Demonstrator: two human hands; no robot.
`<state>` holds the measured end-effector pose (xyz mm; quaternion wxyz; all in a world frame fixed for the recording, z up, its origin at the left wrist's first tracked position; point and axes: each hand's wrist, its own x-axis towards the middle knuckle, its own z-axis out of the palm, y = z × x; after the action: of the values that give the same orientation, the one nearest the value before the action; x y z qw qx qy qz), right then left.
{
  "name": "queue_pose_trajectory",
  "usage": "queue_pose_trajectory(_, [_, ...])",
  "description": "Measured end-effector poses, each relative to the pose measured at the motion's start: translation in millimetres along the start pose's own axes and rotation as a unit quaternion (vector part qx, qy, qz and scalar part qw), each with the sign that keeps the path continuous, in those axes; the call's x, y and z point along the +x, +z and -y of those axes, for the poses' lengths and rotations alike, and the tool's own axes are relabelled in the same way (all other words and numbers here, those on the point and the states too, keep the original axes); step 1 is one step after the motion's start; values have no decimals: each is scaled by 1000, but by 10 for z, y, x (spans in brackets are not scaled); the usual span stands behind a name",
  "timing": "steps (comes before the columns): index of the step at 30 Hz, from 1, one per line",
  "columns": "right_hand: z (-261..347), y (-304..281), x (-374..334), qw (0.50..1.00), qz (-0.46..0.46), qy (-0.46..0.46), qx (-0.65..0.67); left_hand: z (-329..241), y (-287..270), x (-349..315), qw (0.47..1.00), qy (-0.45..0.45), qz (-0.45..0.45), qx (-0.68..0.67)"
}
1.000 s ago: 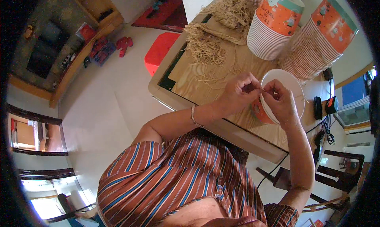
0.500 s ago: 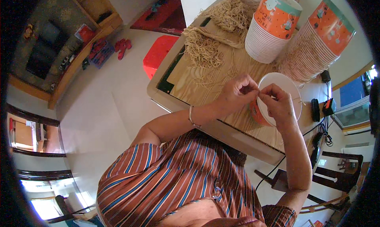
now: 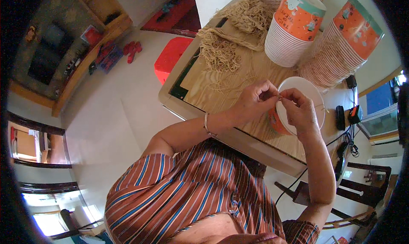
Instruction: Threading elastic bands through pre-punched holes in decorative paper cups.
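While both hands' fingers pinch one string (image 3: pixel 279 98), one paper cup (image 3: pixel 294 105) beneath, two cup stacks (image 3: pixel 294 27) behind.

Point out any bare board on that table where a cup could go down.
Free: the wooden board between the string pile and the left hand, and its near edge below the left wrist. Crowded: the far side with both cup stacks, and the open cup by the right hand.
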<state>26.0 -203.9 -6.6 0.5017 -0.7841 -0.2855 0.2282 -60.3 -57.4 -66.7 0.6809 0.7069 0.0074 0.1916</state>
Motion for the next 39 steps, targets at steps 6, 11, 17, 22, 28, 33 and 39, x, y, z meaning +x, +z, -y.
queue_pose_trajectory(6, [40, -31, -33, 997, 17, 67, 34, 4, 5, 1, 1000, 20, -10, 3])
queue_pose_trajectory(11, [7, -42, -1, 996, 29, 70, 41, 82, -24, 8, 1000, 9, -16, 12])
queue_pose_trajectory(17, [-8, -6, -9, 1000, 2, -14, -16, 122, -37, 30, 994, -47, 6, -95])
queue_pose_trajectory(22, [-93, -6, 28, 999, 5, -32, -9, 146, -43, 43, 991, -50, 18, -125])
queue_pose_trajectory(28, [-57, 12, 6, 999, 3, -36, -26, 105, -30, 40, 989, -67, 7, -133])
queue_pose_trajectory(33, [-78, 17, 24, 998, 6, -52, -31, 162, -22, 41, 983, -62, 4, -173])
queue_pose_trajectory(39, [-59, 18, 6, 998, 7, -51, -37, 163, -17, 41, 980, -74, 17, -185])
